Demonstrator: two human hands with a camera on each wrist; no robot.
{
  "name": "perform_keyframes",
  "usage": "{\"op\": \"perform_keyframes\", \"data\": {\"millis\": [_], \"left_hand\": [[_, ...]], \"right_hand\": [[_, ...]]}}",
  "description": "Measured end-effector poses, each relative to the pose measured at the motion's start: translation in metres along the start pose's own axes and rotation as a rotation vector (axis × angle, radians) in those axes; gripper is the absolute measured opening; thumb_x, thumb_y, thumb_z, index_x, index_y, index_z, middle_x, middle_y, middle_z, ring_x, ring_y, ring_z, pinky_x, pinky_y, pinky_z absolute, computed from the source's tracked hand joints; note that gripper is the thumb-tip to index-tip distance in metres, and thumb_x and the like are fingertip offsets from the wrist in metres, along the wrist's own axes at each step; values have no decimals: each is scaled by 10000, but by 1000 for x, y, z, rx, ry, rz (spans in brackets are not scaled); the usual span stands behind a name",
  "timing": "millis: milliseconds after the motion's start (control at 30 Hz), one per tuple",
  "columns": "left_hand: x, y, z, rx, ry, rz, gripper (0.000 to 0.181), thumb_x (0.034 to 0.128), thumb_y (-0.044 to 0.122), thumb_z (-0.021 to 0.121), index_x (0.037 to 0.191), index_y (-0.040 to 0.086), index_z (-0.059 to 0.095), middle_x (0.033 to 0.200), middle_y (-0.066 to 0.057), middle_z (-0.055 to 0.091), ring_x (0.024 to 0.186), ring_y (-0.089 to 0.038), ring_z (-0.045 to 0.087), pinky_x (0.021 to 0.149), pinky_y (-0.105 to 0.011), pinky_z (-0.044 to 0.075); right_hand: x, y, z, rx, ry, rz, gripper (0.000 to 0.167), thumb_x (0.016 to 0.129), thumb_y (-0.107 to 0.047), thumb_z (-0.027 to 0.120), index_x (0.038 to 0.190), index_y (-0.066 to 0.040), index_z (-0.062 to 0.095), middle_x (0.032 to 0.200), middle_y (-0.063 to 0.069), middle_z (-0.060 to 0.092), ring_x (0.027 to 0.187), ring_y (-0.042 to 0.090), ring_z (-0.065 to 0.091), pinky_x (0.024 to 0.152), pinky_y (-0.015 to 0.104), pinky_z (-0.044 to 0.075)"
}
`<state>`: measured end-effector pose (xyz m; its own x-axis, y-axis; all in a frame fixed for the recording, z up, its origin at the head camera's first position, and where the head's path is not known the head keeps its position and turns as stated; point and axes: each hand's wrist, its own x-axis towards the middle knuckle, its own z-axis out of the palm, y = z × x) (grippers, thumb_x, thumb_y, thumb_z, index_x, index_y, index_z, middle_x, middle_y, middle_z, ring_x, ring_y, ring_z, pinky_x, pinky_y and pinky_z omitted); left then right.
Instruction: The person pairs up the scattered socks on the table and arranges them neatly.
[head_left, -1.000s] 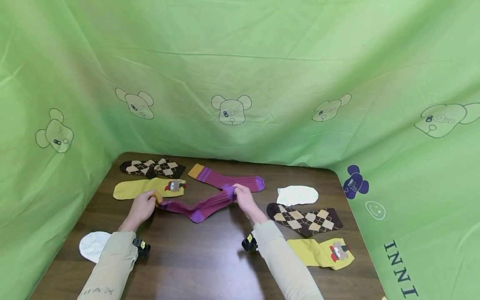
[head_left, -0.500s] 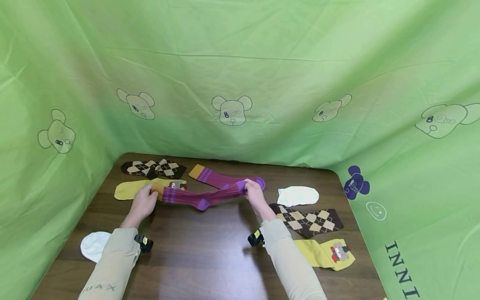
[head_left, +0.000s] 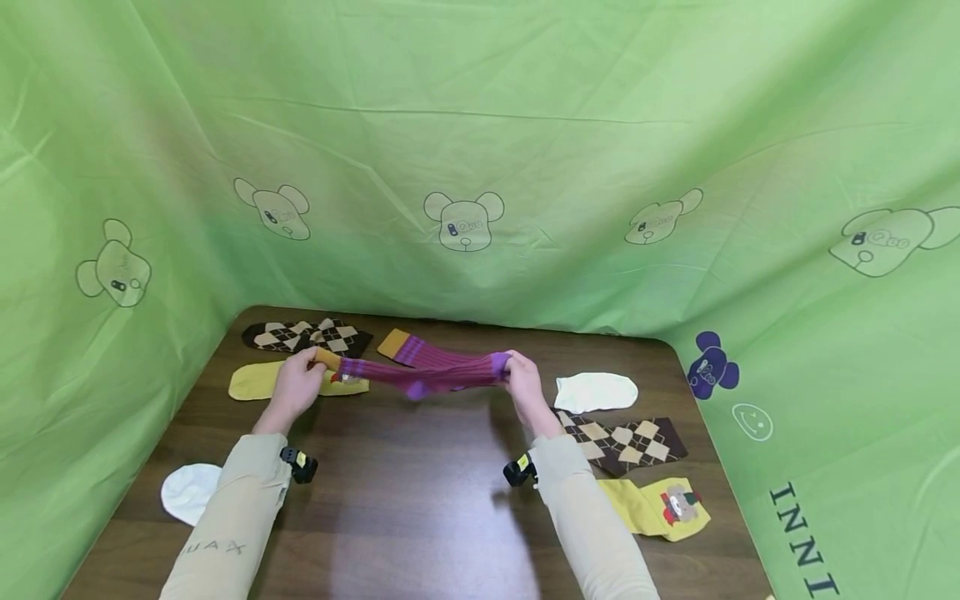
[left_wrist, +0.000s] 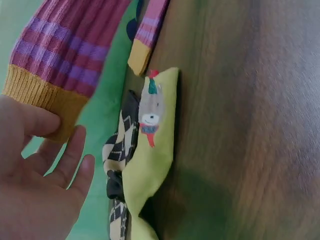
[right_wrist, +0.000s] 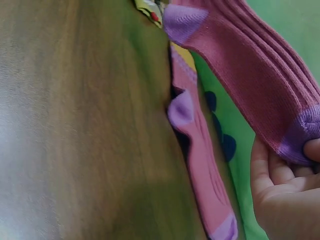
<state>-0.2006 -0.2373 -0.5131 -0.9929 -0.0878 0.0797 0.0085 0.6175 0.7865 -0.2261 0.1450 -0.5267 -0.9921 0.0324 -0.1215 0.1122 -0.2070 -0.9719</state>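
Note:
Between my two hands a ribbed maroon sock [head_left: 450,375] is stretched above the table. My left hand [head_left: 298,385] pinches its mustard cuff [left_wrist: 55,100] between thumb and fingers. At the other end my right hand [head_left: 527,392] pinches the purple toe [right_wrist: 300,135]. The purple heel [right_wrist: 184,22] hangs downward near the middle. Behind it, partly hidden, a matching maroon sock [right_wrist: 200,160] lies flat at the table's back edge. Below my left hand lies a yellow sock [left_wrist: 150,175] with a bear picture, and beyond it a brown argyle sock [head_left: 307,335].
On the right of the brown table [head_left: 420,517] lie a white sock [head_left: 596,392], an argyle sock [head_left: 637,442] and a yellow bear sock [head_left: 660,507]. Another white sock [head_left: 189,492] sits at left, partly under my sleeve. A green curtain [head_left: 465,125] surrounds the back and sides.
The held sock has risen and moved toward the back of the table, from slack with its heel sagging to pulled nearly straight. Both hands moved forward, the right also outward.

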Motion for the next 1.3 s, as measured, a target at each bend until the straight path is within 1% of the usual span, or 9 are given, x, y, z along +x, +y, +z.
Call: {"op": "perform_keyframes", "data": {"millis": [67,167,533,633,733,833,900,1100,1300], "left_hand": [[2,2,2,-12,9,8,230,1006,17,468,1100,-1,676,1111,-240,668,765,-279,532,623,-360,413],[5,7,6,-47,10,15,236,1013,7,453,1112,-6,668,1162,-252,658,776,-292,542,616,-359,417],[13,25,20,-127,10,-48,268,1029,51,421,1178,-49,620,1043,-238,637,670,-195,494,616,-334,417],[16,29,23,-165,-2,-58,235,1032,62,430,1169,-49,586,1070,-240,617,745,-237,525,635,-309,417],[20,33,27,-221,-10,-51,235,1038,49,459,1217,-70,553,1164,-268,603,936,-318,590,716,-286,459],[24,37,32,-283,4,-37,271,1037,29,499,1273,-98,535,1217,-292,589,1096,-381,608,841,-325,516],[26,40,35,-321,25,-37,288,1034,32,528,1286,-106,544,1211,-291,596,1111,-396,617,891,-349,527],[33,47,42,-333,72,-56,306,1034,76,573,1293,-88,586,1182,-250,612,1093,-375,623,845,-263,510],[40,51,49,-344,56,-97,333,1044,148,581,1318,-40,598,1184,-215,614,1112,-374,620,886,-380,496]], "right_hand": [[2,-2,-2,22,6,0,265,925,83,380,901,28,639,879,106,663,768,187,660,742,326,562],[3,-7,-6,25,21,2,261,944,65,388,890,5,636,869,101,663,756,189,658,746,338,555],[9,-15,-21,43,45,-8,279,940,16,410,826,-72,649,825,70,647,701,166,602,700,319,511],[11,-18,-24,66,68,-2,284,936,26,408,815,-80,642,783,54,626,667,161,575,678,322,490],[12,-20,-28,82,96,2,256,933,31,407,827,-73,615,758,39,580,645,161,544,667,316,483],[13,-23,-32,96,113,10,214,953,20,416,899,-48,613,774,38,575,652,158,551,666,294,498],[14,-24,-35,105,115,14,193,973,4,427,977,-20,619,796,46,598,668,156,579,667,282,509],[15,-27,-43,120,96,16,248,1016,-17,430,1199,39,587,865,65,670,733,161,667,714,290,558],[20,-28,-49,136,99,22,271,1039,-16,434,1271,56,552,900,67,688,760,160,693,730,286,571]]}}
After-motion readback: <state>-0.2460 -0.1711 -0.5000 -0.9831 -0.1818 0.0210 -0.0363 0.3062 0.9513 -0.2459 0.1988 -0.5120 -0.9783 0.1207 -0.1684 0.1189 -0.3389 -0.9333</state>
